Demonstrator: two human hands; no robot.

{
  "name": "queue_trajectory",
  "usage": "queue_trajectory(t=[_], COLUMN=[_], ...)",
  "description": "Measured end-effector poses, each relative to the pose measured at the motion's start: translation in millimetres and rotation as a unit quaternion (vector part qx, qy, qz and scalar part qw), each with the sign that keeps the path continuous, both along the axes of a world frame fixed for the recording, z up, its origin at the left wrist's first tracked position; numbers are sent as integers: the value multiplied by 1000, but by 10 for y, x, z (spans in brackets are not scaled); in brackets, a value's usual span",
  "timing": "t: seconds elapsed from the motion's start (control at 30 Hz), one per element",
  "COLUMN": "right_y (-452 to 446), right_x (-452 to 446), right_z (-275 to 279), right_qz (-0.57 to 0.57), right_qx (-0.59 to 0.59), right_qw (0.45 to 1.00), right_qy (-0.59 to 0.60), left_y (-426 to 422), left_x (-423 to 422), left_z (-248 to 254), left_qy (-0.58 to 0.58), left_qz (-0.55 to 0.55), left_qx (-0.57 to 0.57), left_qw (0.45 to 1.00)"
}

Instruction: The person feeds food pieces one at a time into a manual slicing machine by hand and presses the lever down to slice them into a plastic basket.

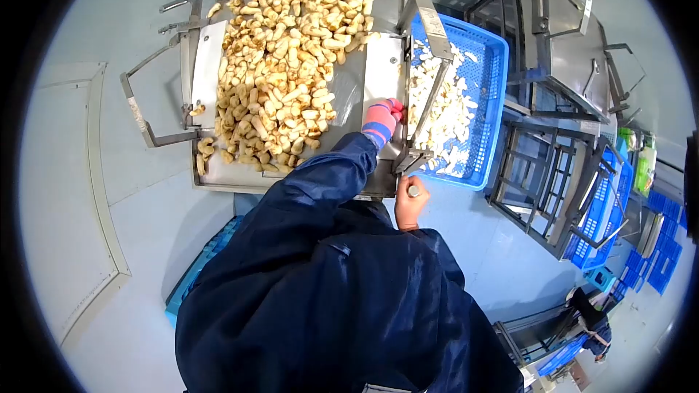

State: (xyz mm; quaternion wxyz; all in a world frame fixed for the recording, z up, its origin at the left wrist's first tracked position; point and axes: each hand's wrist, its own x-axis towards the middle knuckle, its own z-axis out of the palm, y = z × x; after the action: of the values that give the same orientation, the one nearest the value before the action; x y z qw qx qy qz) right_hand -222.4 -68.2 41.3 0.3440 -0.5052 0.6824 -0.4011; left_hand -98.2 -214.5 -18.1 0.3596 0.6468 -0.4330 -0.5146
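Note:
My left hand (381, 118), in a pink and blue striped glove, is on the white cutting board (386, 65) at the right side of the steel table (349, 94). Its fingers are curled close to the hinged blade cutter (429, 105); what they hold is hidden. Bare, my right hand (410, 207) is wrapped round the cutter's handle (413, 191), whose round end shows. A large heap of stubby tan pieces that look like mushrooms (284, 65) covers the table left of my hands. Pale cut pieces (444, 102) lie in a blue basket (491, 102) beyond the blade.
A second cutter frame (149, 94) with its own white board (210, 65) stands at the table's left edge. Steel racks (539, 175) and a steel cabinet (575, 44) are on the right. A blue crate (207, 262) sits low at left. Another person (591, 324) is at lower right.

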Motion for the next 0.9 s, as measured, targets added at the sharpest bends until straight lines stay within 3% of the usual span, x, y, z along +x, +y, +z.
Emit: queue_trajectory(t=[0.1, 0.27, 0.37, 0.5, 0.6, 0.63, 0.73, 0.77, 0.8, 0.83, 0.87, 0.9], right_y=[45, -173, -1, 18, 30, 27, 26, 34, 28, 0, -25, -15], right_x=[-36, 111, 0, -17, -1, -2, -3, -5, 7, 8, 3, -9], right_z=[-183, 515, 2, -92, -102, -87, -63, -77, -50, 3, 32, 27], right_qz=[-2, -22, 16, 26, 9, 9, 3, 1, 8, 14, 19, 22], right_qx=[18, 3, 31, 21, 41, 42, 41, 42, 32, 20, 8, 21], right_qw=[999, 1000, 999, 999, 999, 999, 999, 999, 999, 1000, 1000, 999], right_qy=[-27, -20, 9, 5, -25, -13, -33, -25, -13, 0, 15, 11], left_y=[-13, -4, -6, 95, 93, 44, -61, -194, -342, -574, -812, -1042], left_x=[23, -4, 23, -62, -307, -285, -290, -275, -155, 8, 185, 389], left_z=[121, 43, 22, 33, 184, 252, 511, 356, 665, 611, 726, 367], left_qy=[-38, -106, -4, -83, -58, 37, 105, 122, 19, -83, -136, -297], left_qz=[-7, -25, -7, 57, 115, 132, 81, 63, 61, 36, 34, 39], left_qx=[-2, -17, 6, -72, 8, 64, -29, -57, -100, -136, -84, -249], left_qw=[999, 994, 1000, 992, 992, 988, 991, 989, 993, 987, 987, 921])
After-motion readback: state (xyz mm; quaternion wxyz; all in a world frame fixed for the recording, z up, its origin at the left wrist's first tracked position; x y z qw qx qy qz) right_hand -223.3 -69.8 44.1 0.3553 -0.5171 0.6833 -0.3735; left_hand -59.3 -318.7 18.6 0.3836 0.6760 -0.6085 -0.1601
